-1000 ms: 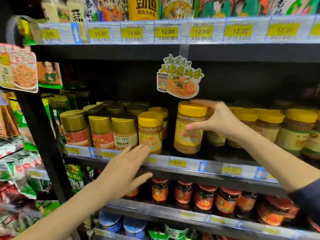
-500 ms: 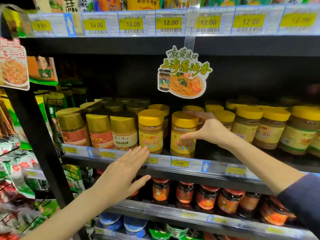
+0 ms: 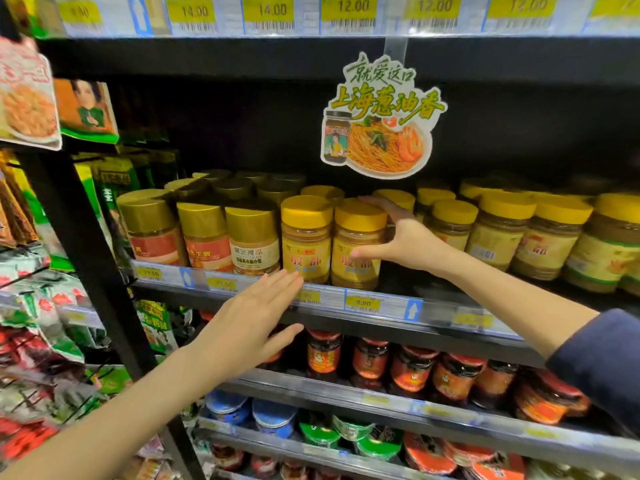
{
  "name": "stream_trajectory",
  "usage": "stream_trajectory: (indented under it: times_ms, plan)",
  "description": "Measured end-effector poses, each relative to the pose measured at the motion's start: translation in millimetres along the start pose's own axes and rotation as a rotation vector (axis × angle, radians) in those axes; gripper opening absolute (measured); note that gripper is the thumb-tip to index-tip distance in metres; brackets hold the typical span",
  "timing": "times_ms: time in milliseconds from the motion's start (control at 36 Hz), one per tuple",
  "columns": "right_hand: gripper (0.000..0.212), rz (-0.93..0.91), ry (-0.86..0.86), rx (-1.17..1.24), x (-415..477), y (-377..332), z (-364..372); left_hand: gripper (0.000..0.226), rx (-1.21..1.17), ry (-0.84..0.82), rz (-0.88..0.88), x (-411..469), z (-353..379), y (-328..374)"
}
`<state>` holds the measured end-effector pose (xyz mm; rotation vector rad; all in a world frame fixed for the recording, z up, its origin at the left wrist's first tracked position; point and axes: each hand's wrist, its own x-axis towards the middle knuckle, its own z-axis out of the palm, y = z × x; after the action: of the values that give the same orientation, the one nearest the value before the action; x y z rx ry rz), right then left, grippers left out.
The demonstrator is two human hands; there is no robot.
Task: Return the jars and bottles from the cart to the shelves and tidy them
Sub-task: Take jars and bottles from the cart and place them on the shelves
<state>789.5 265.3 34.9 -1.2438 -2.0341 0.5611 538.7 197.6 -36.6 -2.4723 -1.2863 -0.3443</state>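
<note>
A yellow-lidded jar [image 3: 356,244] of tan paste stands at the front of the middle shelf [image 3: 381,306], beside a matching jar [image 3: 304,240] on its left. My right hand [image 3: 401,237] grips the first jar from its right side, thumb across the label and fingers behind the lid. My left hand [image 3: 252,323] is held flat with straight fingers in front of the shelf's price rail, its fingertips just below the left jar, holding nothing. Gold-lidded jars [image 3: 204,233] stand further left.
More yellow-lidded jars [image 3: 498,230] fill the shelf to the right. A noodle advert card [image 3: 381,126] hangs above. Red-labelled dark jars [image 3: 370,362] line the shelf below, blue and green tubs [image 3: 273,417] lower. Snack bags [image 3: 31,306] hang on a rack at left.
My right hand has carried the jar down and left, setting it on the shelf front beside the matching jar. My left hand stayed flat by the price rail.
</note>
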Motion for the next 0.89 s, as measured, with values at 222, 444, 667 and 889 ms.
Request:
stream_trajectory:
  times_ms: [222,444,667,889]
  plan:
    - [0.114,0.099,-0.135,-0.043,-13,-13,-14,0.07,-0.201,-0.064,0.005,0,-10,-3]
    - [0.091,0.045,-0.065,-0.393,-62,-31,-14,0.066,-0.255,-0.17,-0.048,-15,-32,-22]
    - [0.081,0.031,-0.077,-0.506,-99,-64,29,0.066,-0.174,-0.257,-0.049,-79,-53,-56]
    - [0.072,-0.026,-0.204,-0.542,-98,-128,120,0.06,-0.132,-0.374,-0.163,-198,-82,-112]
